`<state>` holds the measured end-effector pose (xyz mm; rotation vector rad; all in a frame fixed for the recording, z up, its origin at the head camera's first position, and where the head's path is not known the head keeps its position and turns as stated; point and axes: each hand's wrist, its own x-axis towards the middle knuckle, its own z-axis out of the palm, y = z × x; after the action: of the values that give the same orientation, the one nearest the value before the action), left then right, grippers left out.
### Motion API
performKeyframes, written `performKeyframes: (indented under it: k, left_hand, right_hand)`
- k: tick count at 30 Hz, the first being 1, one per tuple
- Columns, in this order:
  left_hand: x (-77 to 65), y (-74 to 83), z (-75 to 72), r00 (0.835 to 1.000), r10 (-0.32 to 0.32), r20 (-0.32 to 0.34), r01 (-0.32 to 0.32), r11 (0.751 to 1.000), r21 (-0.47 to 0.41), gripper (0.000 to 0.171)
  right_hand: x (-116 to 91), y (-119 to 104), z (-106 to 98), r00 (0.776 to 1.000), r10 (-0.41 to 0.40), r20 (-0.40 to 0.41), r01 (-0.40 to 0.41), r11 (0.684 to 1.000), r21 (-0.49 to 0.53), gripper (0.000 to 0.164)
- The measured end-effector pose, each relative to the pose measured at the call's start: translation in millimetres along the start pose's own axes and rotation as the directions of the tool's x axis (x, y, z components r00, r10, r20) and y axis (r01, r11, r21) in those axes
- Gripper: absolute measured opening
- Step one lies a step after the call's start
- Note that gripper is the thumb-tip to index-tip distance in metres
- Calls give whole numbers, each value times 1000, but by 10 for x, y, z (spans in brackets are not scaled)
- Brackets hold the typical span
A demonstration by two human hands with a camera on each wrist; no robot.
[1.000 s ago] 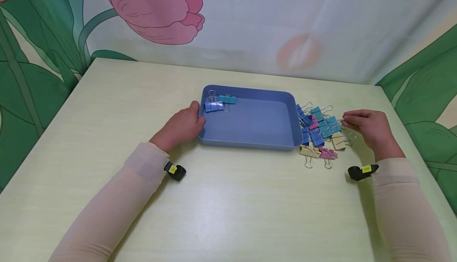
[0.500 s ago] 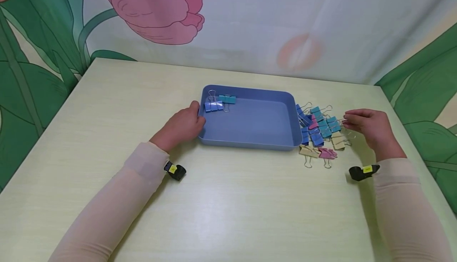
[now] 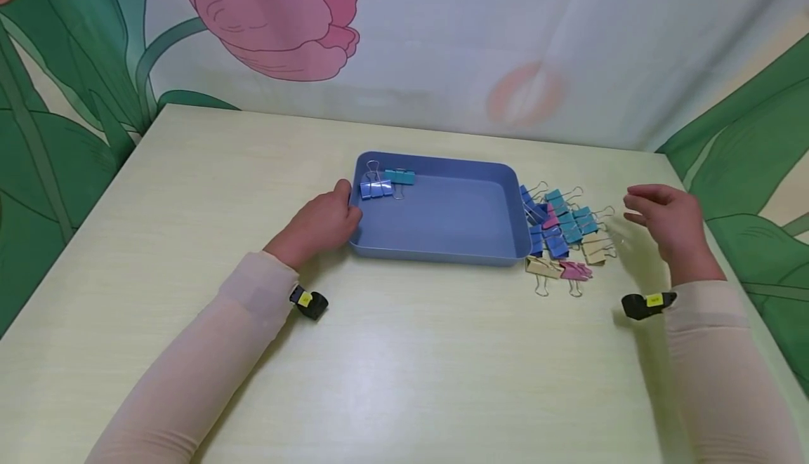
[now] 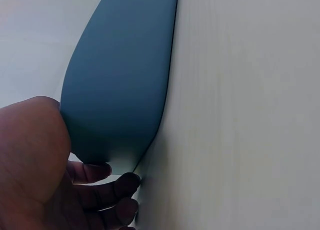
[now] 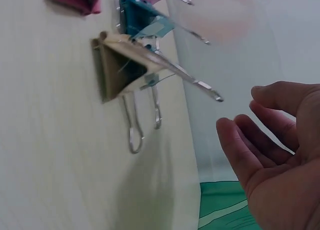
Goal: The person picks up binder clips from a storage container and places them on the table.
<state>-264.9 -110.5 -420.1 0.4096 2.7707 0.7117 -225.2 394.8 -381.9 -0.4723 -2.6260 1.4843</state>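
My left hand (image 3: 321, 229) grips the left end of a blue rectangular tray (image 3: 442, 258). In the left wrist view, the thumb is at the rim and the fingers curl by the corner of the tray wall (image 4: 117, 79). Inside the tray's far left corner lie a shiny blue binder clip (image 3: 376, 189) and a teal binder clip (image 3: 401, 177). My right hand (image 3: 673, 222) hovers to the right of the clip pile, fingers relaxed and thumb apart, holding nothing. Nearest to it are a teal binder clip (image 3: 585, 220) and a cream binder clip (image 5: 117, 64) with wire handles spread.
Against the tray's right side lies a pile of blue, teal, pink and cream binder clips, with a pink clip (image 3: 575, 271) and a cream clip (image 3: 542, 266) at its near edge. A flower-printed curtain (image 3: 430, 43) hangs behind the pale table (image 3: 442, 366).
My right hand has drawn back to the right, away from the teal clip's wire handle, and its thumb and fingers have parted. The left hand has kept its grip on the tray.
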Motion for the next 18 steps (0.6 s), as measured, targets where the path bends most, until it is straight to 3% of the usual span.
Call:
performKeyframes:
  k: [6,11,18]
  left_hand:
    - [6,2,-17,1000,-1,0,1,1000,-8,35]
    - [11,7,-23,1000,-10,2,11,1000,-12,36]
    - [5,2,-8,1000,5,-5,-6,1000,-2,33]
  right_hand:
    - [-43,-125,-28,999,-47,-4,46,963,267,28]
    - [-87,-192,-24,997,-74,20,61,928,368,30]
    - [-127,-259,28,994,-101,40,75,901,427,36]
